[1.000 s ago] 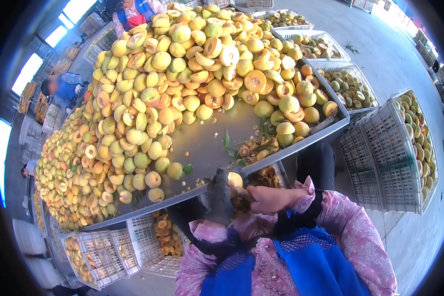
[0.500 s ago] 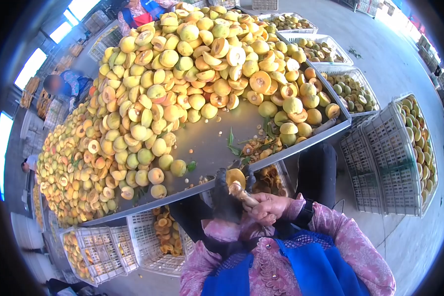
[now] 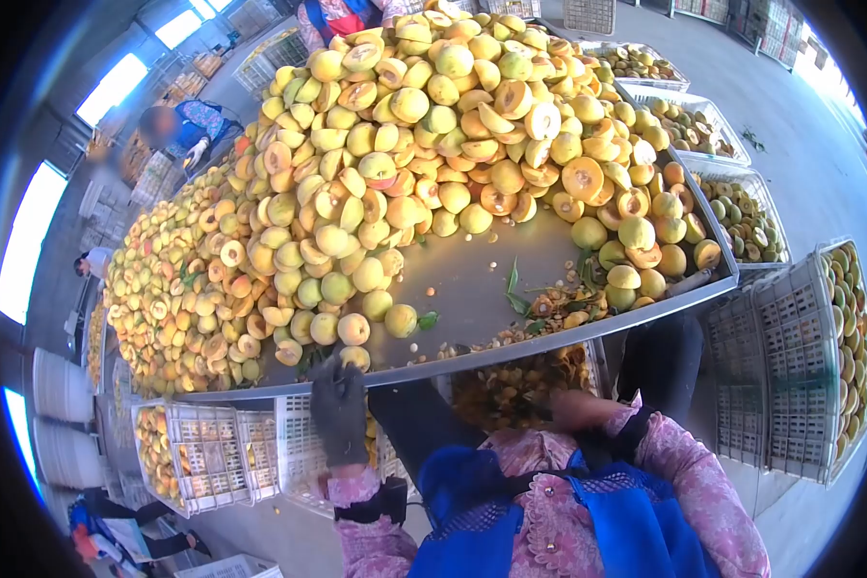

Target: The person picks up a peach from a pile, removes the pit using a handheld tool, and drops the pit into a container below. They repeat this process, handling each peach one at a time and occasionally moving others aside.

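My left hand (image 3: 339, 414), in a dark glove, is at the near edge of the metal table (image 3: 462, 279), its fingers stretched toward a peach (image 3: 354, 358) there. It is open, with no fruit showing in it. Below it stands a white crate (image 3: 297, 448), partly covered by the hand. My bare right hand (image 3: 580, 410) hangs under the table edge, beside a crate of brown and orange peach scraps (image 3: 520, 390). Motion smears its fingers, and I cannot tell whether it holds anything. A large heap of halved yellow peaches (image 3: 385, 173) covers much of the table.
Peach bits and leaves (image 3: 549, 306) lie near the table's front edge. Stacked crates of peaches (image 3: 790, 356) stand at the right, more crates (image 3: 202, 462) at the lower left. One person (image 3: 188, 130) is at the far left side, another (image 3: 342, 17) behind the heap.
My left hand has moved left, and the peach half between its fingers no longer shows. My right hand has moved right and down, its wooden-handled tool out of sight. The view has shifted left.
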The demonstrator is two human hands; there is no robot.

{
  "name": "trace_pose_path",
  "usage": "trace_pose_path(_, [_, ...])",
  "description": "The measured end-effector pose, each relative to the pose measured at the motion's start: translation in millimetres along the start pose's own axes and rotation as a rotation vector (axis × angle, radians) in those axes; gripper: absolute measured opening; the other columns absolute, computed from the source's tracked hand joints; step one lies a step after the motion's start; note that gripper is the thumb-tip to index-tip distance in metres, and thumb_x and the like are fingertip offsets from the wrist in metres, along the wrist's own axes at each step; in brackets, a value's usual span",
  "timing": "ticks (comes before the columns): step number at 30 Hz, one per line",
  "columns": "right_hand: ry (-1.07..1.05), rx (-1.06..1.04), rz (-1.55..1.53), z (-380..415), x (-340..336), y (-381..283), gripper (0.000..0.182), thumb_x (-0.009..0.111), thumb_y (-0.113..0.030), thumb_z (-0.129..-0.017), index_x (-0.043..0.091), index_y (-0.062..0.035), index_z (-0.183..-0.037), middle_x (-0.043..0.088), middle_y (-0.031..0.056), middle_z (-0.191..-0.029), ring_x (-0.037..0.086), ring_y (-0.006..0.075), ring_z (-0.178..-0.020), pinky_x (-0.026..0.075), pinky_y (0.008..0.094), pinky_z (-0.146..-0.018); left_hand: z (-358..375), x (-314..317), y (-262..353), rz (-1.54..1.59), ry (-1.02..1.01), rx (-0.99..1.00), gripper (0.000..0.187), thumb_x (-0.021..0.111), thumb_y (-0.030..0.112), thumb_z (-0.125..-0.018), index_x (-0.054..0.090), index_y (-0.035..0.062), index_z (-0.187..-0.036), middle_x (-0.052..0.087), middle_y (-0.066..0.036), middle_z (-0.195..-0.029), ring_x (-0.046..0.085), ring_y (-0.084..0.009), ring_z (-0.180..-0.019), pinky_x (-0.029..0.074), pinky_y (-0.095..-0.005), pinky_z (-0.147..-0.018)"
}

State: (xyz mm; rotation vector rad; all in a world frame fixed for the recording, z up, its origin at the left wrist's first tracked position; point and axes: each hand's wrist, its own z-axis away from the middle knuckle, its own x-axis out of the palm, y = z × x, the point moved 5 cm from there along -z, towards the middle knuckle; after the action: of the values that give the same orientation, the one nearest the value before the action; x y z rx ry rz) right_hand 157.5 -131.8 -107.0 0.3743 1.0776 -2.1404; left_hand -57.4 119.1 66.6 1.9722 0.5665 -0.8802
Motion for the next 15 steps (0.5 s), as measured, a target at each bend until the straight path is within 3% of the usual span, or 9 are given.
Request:
trace_pose_path(1, [0.062, -0.027, 0.046, 3.8, -11.6, -11.5, 0.056, 0.058, -0.037, -0.081, 0.045, -0.0013, -0.122, 0.06, 0.0269, -0.098, 0.059, 0.0399, -0.091, 0.047, 0.0455, -0.079, -9.1, 14.8, 3.0, 0.273, -0.093, -0.17, 0.036, 0.061, 0.027, -0.084, 0.059, 0.0, -0.107, 0.063, -0.014, -0.094, 0.061, -0.0291, -0.083, 0.048, -0.0375, -0.074])
trace_pose_path(3, [0.01, -0.005, 0.04, -19.6, 16.1, 15.8, 0.056, 0.057, -0.036, -0.082, 0.045, -0.0004, -0.122, 0.06, 0.0266, -0.096, 0.059, 0.0402, -0.091, 0.047, 0.0456, -0.079, -33.8, 49.2, 28.5, 0.131, -0.189, -0.068, 0.037, 0.063, 0.025, -0.081, 0.057, -0.0031, -0.104, 0.061, -0.023, -0.097, 0.06, -0.0352, -0.088, 0.048, -0.0406, -0.079])
trace_pose_path(5, [-0.036, 0.026, 0.026, -21.4, 19.5, 22.1, 0.056, 0.057, -0.035, -0.082, 0.044, 0.0004, -0.123, 0.06, 0.0263, -0.094, 0.059, 0.0406, -0.09, 0.047, 0.0456, -0.079, -54.9, 109.8, 16.7, -0.073, -0.238, 0.082, 0.038, 0.065, 0.024, -0.079, 0.057, -0.0018, -0.105, 0.061, -0.024, -0.096, 0.061, -0.0341, -0.089, 0.048, -0.0379, -0.078])
trace_pose_path(7, [0.055, -0.086, -0.022, 3.9, -8.3, -2.0, 0.05, 0.056, -0.031, -0.082, 0.046, 0.004, -0.116, 0.061, 0.026, -0.089, 0.06, 0.0403, -0.085, 0.048, 0.0453, -0.074, -56.6, 128.5, 28.1, -0.259, -0.318, 0.114, 0.039, 0.064, 0.025, -0.08, 0.057, -0.0018, -0.107, 0.062, -0.022, -0.097, 0.061, -0.0315, -0.088, 0.048, -0.0361, -0.077])
trace_pose_path(9, [0.065, -0.002, -0.075, -1.6, -1.3, 17.2, 0.046, 0.056, -0.03, -0.081, 0.047, 0.0042, -0.112, 0.06, 0.0262, -0.087, 0.061, 0.0402, -0.083, 0.048, 0.0454, -0.072, -58.4, 141.2, 29.1, -0.443, -0.395, 0.148, 0.04, 0.063, 0.026, -0.08, 0.057, -0.0018, -0.109, 0.062, -0.02, -0.097, 0.062, -0.0289, -0.086, 0.049, -0.0342, -0.076])
trace_pose_path(11, [0.064, 0.081, -0.136, 3.5, 0.1, 20.9, 0.043, 0.057, -0.028, -0.081, 0.048, 0.0044, -0.108, 0.06, 0.0264, -0.085, 0.061, 0.04, -0.082, 0.048, 0.0454, -0.07, -56.3, 139.1, 25.0, 0.385, -0.474, -0.064, 0.04, 0.063, 0.025, -0.08, 0.057, -0.0031, -0.108, 0.062, -0.017, -0.103, 0.06, -0.0286, -0.094, 0.048, -0.0365, -0.08])
trace_pose_path(12, [0.165, -0.029, -0.242, 12.3, -12.1, 9.4, 0.039, 0.057, -0.026, -0.081, 0.049, 0.0043, -0.104, 0.06, 0.0262, -0.084, 0.061, 0.0399, -0.08, 0.048, 0.0453, -0.068, -48.9, 137.9, 23.4, 0.753, -0.592, -0.298, 0.042, 0.059, 0.019, -0.081, 0.053, -0.004, -0.115, 0.057, -0.018, -0.114, 0.055, -0.0306, -0.106, 0.044, -0.0406, -0.091])
trace_pose_path(13, [0.266, -0.141, -0.345, 21.6, -26.0, -2.9, 0.034, 0.057, -0.023, -0.081, 0.049, 0.0042, -0.1, 0.06, 0.0261, -0.082, 0.061, 0.0398, -0.079, 0.047, 0.0452, -0.067, -42.3, 131.5, 28.4, 0.755, -0.596, -0.303, 0.042, 0.059, 0.019, -0.081, 0.053, -0.004, -0.115, 0.057, -0.018, -0.114, 0.055, -0.0306, -0.106, 0.044, -0.0406, -0.091])
trace_pose_path(15, [0.279, -0.221, -0.377, 33.0, -43.0, -23.1, 0.032, 0.057, -0.021, -0.081, 0.048, 0.0042, -0.099, 0.059, 0.0258, -0.08, 0.06, 0.0402, -0.077, 0.047, 0.0449, -0.066, -21.0, 124.6, 51.1, 1.761, -0.677, -0.61, 0.044, 0.052, 0.013, -0.085, 0.044, -0.0035, -0.125, 0.052, -0.019, -0.12, 0.048, -0.0352, -0.112, 0.039, -0.0444, -0.098])
